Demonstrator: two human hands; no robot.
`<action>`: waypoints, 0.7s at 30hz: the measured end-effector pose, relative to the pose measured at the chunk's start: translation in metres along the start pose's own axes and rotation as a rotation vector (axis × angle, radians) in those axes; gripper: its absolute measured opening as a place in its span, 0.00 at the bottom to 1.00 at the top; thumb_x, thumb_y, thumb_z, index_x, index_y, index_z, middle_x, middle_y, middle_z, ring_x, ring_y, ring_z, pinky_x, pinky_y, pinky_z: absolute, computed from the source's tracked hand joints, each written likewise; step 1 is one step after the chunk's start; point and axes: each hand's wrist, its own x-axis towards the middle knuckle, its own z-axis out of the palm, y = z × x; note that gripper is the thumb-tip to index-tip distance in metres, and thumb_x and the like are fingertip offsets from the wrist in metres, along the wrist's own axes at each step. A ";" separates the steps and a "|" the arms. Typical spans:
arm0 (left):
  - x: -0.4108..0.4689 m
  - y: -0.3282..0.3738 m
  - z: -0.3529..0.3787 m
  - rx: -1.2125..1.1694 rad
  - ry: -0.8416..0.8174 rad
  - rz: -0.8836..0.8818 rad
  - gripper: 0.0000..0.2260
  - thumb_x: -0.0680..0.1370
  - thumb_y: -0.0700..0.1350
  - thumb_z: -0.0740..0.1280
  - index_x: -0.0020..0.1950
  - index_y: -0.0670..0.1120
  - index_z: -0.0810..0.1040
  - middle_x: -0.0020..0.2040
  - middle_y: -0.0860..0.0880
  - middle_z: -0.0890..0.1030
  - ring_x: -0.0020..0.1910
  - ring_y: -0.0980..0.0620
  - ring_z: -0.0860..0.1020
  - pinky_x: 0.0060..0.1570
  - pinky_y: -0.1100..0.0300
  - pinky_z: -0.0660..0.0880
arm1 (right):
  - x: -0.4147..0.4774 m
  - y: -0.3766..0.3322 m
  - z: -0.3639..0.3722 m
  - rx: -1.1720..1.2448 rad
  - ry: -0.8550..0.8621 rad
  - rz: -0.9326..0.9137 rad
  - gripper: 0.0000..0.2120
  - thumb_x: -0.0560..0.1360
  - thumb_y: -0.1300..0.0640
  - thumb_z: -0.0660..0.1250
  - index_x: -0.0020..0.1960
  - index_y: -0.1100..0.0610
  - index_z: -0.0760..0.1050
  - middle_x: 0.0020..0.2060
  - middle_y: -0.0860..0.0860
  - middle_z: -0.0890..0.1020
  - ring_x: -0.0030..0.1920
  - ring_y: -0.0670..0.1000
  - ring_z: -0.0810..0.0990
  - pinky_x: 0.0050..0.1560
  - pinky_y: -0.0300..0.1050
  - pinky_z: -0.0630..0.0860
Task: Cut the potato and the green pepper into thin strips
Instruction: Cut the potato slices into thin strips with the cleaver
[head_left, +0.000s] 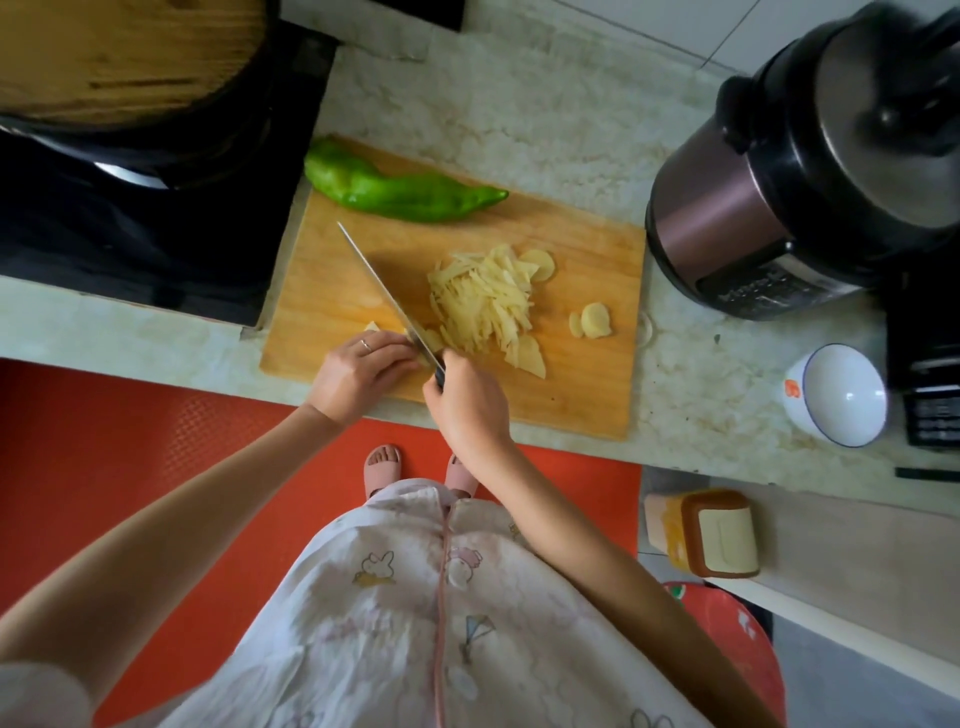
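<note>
While the left hand (358, 371) curls its fingers down over the last potato slices (428, 340) and the right hand (467, 405) is wrapped round the handle of the knife (384, 291), the blade stands between the 2, its edge on the slices just beside the left fingertips and its tip reaching away from both hands. To do this cut well, I would keep those fingertips tucked so the knuckles guide the flat of the blade, step the left hand back a little at each stroke, and keep the cuts close and even. The stack looks small and mostly hidden under the fingers, so it may slip or splay. The heap of potato strips (483, 301) lies just beyond the right hand, touching the slices being cut; it crowds the blade's far side and would be better pushed aside. 2 small groups of round slices (592, 319) sit farther out past the heap, not yet cut into strips. The green pepper (395, 192) lies whole at the far edge of the cutting board (571, 395), well beyond the knife tip and out of the way. Off the board on the table (519, 104), a pressure cooker (779, 182) and a white bowl (836, 397) stand well to the right of the right hand, and a stove (130, 223) lies beyond the left.
</note>
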 end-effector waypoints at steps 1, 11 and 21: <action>0.002 0.000 0.000 0.000 0.002 -0.011 0.12 0.79 0.46 0.66 0.46 0.38 0.84 0.47 0.43 0.83 0.45 0.48 0.79 0.49 0.58 0.75 | 0.000 0.002 -0.001 0.020 0.006 -0.002 0.07 0.77 0.58 0.60 0.41 0.56 0.67 0.32 0.49 0.73 0.37 0.55 0.76 0.33 0.43 0.64; 0.003 0.001 0.002 -0.040 0.031 -0.022 0.13 0.80 0.45 0.65 0.42 0.37 0.82 0.44 0.41 0.82 0.44 0.48 0.76 0.49 0.56 0.73 | -0.015 0.013 -0.008 -0.041 0.044 -0.069 0.10 0.77 0.59 0.60 0.38 0.55 0.64 0.26 0.45 0.66 0.31 0.51 0.71 0.25 0.38 0.58; 0.000 -0.002 0.003 -0.040 0.032 -0.025 0.12 0.78 0.45 0.67 0.42 0.38 0.83 0.44 0.42 0.83 0.46 0.51 0.77 0.49 0.58 0.75 | -0.005 0.009 -0.003 0.022 0.012 -0.011 0.13 0.77 0.60 0.60 0.35 0.55 0.63 0.26 0.46 0.66 0.32 0.53 0.70 0.26 0.42 0.59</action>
